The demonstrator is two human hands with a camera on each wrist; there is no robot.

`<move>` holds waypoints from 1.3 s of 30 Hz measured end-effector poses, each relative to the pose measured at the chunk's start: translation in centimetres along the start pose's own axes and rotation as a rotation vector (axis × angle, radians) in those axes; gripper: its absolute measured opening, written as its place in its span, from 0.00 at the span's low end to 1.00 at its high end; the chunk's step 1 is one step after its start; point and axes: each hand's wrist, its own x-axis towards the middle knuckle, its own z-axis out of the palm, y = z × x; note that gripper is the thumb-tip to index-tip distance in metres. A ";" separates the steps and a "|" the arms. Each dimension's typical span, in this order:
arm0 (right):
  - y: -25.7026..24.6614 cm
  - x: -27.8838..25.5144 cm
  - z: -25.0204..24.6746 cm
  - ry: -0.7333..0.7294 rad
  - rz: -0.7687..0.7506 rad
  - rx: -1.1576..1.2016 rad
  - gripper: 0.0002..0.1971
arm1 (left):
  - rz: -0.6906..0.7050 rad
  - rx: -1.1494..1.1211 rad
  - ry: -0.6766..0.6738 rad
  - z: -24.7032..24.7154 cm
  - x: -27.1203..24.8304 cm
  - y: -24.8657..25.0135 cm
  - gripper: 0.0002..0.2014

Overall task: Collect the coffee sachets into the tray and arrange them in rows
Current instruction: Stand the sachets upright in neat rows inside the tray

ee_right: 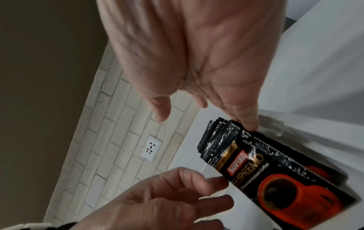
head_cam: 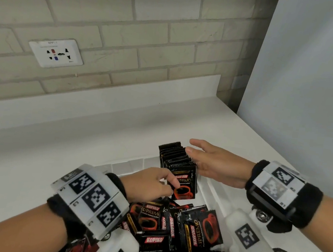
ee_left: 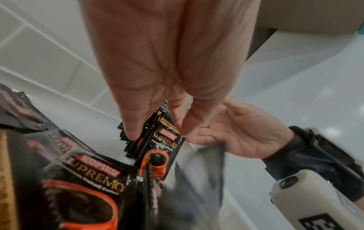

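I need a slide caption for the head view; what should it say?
Left hand touches the front sachet of an upright row while the open right hand steadies it.

The right hand reaches out with straight fingers, one fingertip touching the far end of an upright row of sachets — black, marked Kopiko Supremo. The left hand hovers beside the nearest sachet.

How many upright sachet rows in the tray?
1: the upright row at the tray's far end, beside the right hand. The loose pile may hide others.
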 end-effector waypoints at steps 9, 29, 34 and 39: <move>-0.3 -2.5 -1.5 0.134 -0.224 -0.597 0.23 | 0.048 0.233 0.066 -0.2 -2.8 -0.1 0.07; 4.5 -2.7 1.9 -0.391 -0.287 -1.308 0.26 | 0.126 0.253 -0.052 0.5 -6.6 -1.1 0.26; 4.3 -2.5 2.0 -0.421 -0.248 -1.207 0.21 | 0.110 0.040 0.022 -0.6 -9.0 -3.1 0.36; 3.3 -3.0 1.5 -0.424 -0.159 -1.051 0.23 | 0.138 -0.156 0.140 -0.2 -10.5 -4.5 0.39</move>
